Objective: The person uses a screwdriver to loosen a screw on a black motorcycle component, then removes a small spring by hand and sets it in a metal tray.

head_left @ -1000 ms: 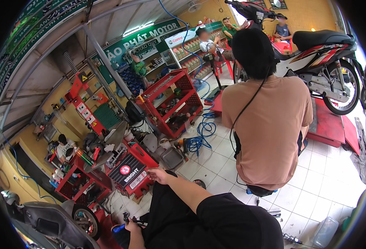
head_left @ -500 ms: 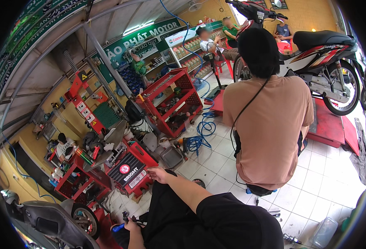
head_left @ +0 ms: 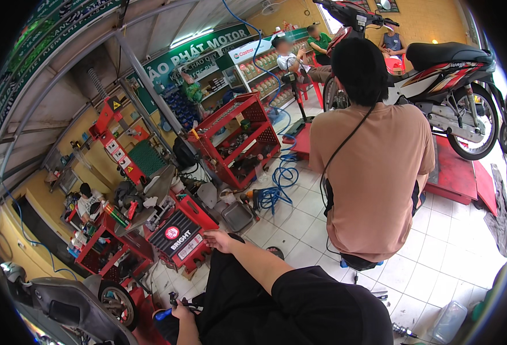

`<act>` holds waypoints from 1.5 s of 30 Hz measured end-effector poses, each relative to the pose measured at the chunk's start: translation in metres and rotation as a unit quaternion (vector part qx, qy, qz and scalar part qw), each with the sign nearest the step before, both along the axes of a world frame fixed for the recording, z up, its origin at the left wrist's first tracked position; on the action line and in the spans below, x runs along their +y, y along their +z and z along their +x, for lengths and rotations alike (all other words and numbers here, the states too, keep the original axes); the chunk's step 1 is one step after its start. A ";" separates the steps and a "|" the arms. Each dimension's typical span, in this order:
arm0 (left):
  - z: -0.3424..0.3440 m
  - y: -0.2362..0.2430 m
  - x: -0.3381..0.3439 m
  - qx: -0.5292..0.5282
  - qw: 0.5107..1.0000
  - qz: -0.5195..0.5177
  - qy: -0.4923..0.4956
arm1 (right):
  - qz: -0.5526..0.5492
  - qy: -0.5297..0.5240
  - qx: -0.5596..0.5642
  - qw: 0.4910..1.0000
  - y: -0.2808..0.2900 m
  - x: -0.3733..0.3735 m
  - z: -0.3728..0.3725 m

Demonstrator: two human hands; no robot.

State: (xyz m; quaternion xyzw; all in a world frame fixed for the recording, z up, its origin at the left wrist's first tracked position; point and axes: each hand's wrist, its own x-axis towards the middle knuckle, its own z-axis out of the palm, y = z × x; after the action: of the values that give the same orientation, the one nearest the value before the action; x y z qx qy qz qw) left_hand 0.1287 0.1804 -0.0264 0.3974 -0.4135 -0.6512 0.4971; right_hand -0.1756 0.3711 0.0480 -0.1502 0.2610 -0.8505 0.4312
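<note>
Head view, left hand [head_left: 181,313], fingers clamped on dark tool [head_left: 173,298], tip pointing away, long axis unclear, right hand [head_left: 221,242] unclenched

The white-tiled floor [head_left: 434,267] bears a coiled blue hose [head_left: 274,200]; a red platform [head_left: 453,183] carries a motorbike [head_left: 446,83].

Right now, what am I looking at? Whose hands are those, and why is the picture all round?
It's seen through a wide fisheye camera on a person's head, looking down, so straight things bend. Those bare hands are that person's. The left hand seems to grip a small dark thing, too unclear to name. The right hand is near a black-and-red cabinet; I can't tell if it holds anything. On the white tiled floor lie a blue hose and a clear plastic box. Someone in a brown shirt sits facing away.
</note>
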 end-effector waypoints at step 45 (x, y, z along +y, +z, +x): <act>0.023 -0.046 -0.072 -0.073 0.995 -0.029 -0.054 | -0.103 0.389 0.186 0.897 0.202 -0.087 0.070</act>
State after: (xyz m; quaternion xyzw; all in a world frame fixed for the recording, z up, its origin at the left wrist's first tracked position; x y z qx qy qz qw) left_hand 0.1514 0.1085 -0.0722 0.4067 -0.4885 -0.6335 0.4412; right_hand -0.1061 0.2844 0.2499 -0.4385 0.1682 -0.5937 0.6534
